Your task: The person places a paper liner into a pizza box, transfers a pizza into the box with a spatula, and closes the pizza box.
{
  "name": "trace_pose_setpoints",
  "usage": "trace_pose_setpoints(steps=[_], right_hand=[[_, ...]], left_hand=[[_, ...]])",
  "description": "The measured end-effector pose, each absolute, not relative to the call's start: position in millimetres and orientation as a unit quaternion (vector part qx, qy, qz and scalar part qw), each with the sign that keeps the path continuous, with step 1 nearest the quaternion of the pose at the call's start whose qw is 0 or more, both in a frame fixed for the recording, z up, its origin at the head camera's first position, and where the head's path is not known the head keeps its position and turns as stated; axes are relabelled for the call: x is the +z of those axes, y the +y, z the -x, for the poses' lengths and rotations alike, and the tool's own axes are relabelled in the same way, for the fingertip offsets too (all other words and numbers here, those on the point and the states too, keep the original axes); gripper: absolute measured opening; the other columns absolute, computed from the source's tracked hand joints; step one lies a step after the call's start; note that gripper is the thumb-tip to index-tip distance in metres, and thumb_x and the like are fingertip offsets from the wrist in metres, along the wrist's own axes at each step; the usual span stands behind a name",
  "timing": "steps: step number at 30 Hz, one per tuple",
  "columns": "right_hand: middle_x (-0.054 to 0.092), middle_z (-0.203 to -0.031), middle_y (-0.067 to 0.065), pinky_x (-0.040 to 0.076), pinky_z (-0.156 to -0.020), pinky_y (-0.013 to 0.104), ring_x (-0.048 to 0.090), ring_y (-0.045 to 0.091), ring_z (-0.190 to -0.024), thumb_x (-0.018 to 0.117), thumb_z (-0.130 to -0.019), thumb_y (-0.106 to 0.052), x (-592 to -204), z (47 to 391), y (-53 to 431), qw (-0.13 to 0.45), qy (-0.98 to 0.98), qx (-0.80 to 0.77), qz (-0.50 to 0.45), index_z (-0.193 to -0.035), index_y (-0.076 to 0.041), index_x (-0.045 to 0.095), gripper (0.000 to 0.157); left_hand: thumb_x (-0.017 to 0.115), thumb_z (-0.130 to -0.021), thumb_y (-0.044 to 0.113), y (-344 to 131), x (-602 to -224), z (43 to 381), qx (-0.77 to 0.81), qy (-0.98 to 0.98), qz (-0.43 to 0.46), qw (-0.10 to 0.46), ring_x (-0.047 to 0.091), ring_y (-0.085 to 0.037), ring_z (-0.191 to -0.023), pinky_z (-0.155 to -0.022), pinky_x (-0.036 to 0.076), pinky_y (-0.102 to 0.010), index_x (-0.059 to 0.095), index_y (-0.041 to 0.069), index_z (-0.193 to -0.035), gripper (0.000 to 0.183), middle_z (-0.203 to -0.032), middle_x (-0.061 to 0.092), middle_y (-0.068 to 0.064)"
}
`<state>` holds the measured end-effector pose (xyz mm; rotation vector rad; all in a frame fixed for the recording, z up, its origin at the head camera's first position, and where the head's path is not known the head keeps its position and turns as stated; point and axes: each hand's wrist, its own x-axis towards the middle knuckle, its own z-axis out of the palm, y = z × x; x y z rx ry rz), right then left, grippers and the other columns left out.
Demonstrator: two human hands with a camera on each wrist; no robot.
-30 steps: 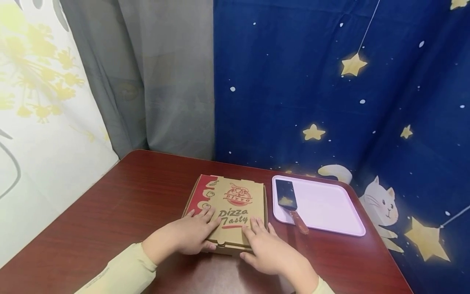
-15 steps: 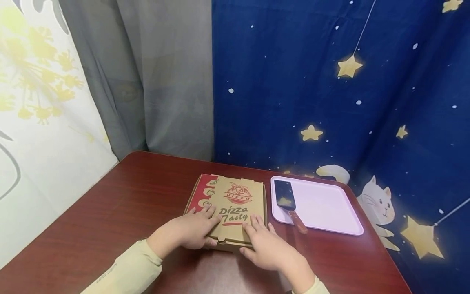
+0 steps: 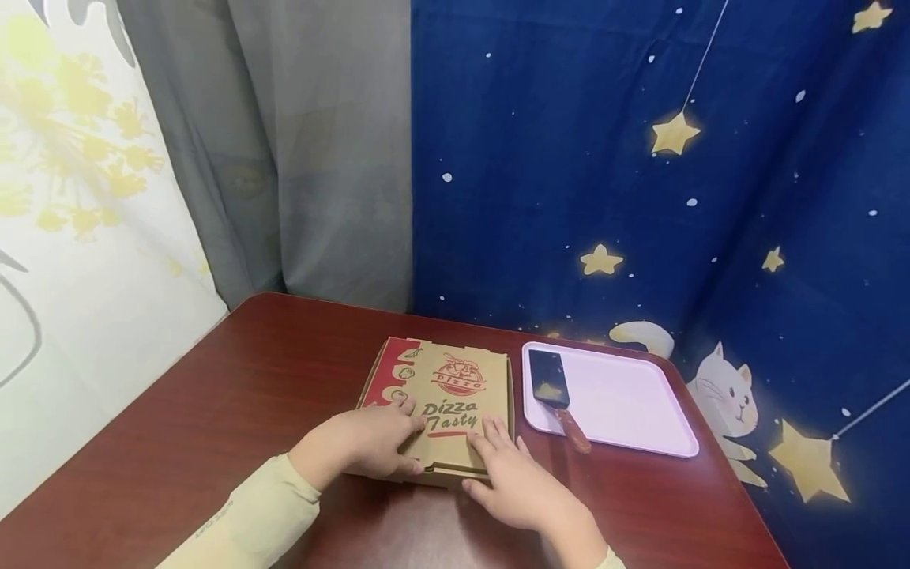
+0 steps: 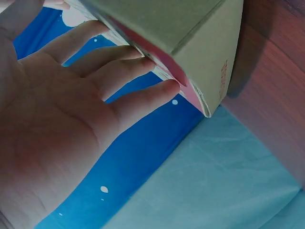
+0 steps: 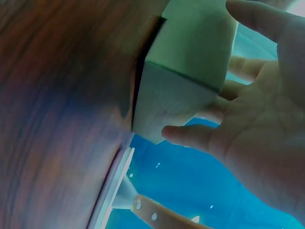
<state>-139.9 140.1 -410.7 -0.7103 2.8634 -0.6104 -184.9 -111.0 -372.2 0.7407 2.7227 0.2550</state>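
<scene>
A closed cardboard pizza box (image 3: 460,378) with red print lies on the table. My left hand (image 3: 366,442) rests on the lid's front left corner, its thumb by the front flap. On the front right corner lies my right hand (image 3: 515,478), fingers forward over the lid and thumb at the front side. The left wrist view shows the left fingers (image 4: 143,102) nearly straight, tips at the lid's edge. In the right wrist view, the right hand (image 5: 262,119) spreads its fingers and thumb along the box (image 5: 195,52); some fingertips are hidden behind it.
To the right of the box is a pale pink tray (image 3: 626,403). A pizza spatula (image 3: 550,379) lies on it, its brown handle jutting over the near rim. Behind the dark red table (image 3: 235,379) hang grey (image 3: 341,158) and blue star-printed curtains (image 3: 533,158).
The left thumb has slid slightly right along the front edge, toward the flap. The right hand stays nearly in place, and the lid remains down. The head view has shifted a little.
</scene>
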Motion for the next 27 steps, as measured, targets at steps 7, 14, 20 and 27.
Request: trace_pose_setpoints(steps=[7, 14, 20, 27], right_hand=[[0.033, -0.169, 0.031, 0.016, -0.131, 0.068, 0.028, 0.049, -0.161, 0.068, -0.103, -0.038, -400, 143, 150, 0.053, 0.944, -0.229, 0.229, -0.154, -0.001, 0.053, 0.064], [0.02, -0.175, 0.027, 0.007, -0.131, 0.069, 0.016, 0.048, -0.164, 0.062, -0.107, -0.045, -392, 149, 157, -0.004, 0.963, -0.227, 0.147, -0.157, -0.005, 0.051, 0.065], [0.018, -0.173, 0.034, 0.007, -0.13, 0.072, 0.01, 0.052, -0.164, 0.055, -0.109, -0.048, -400, 152, 167, -0.037, 0.97, -0.228, 0.079, -0.158, -0.002, 0.048, 0.068], [0.012, -0.174, 0.035, 0.002, -0.129, 0.076, 0.006, 0.053, -0.164, 0.047, -0.111, -0.054, -399, 157, 176, -0.032, 0.974, -0.221, 0.048, -0.161, -0.003, 0.043, 0.072]], left_hand=[[0.07, -0.1, 0.052, -114, -378, 200, 0.148, 0.935, -0.3, 0.117, 0.063, -0.033, -0.137, -0.118, 0.049, -0.052, 0.066, 0.008, -0.143, 0.062, -0.145, 0.067, -0.013], [0.059, -0.106, 0.055, -108, -383, 197, 0.166, 0.956, -0.241, 0.011, 0.044, -0.041, -0.155, -0.125, 0.028, -0.073, 0.063, 0.008, -0.147, 0.063, -0.157, 0.057, -0.02], [0.049, -0.107, 0.063, -102, -384, 191, 0.159, 0.971, -0.175, -0.038, 0.017, -0.04, -0.167, -0.126, 0.009, -0.079, 0.056, 0.011, -0.154, 0.07, -0.175, 0.032, -0.015], [0.044, -0.106, 0.069, -103, -391, 186, 0.161, 0.974, -0.151, -0.047, 0.005, -0.04, -0.168, -0.124, 0.0, -0.082, 0.044, 0.015, -0.163, 0.08, -0.179, 0.02, -0.012]])
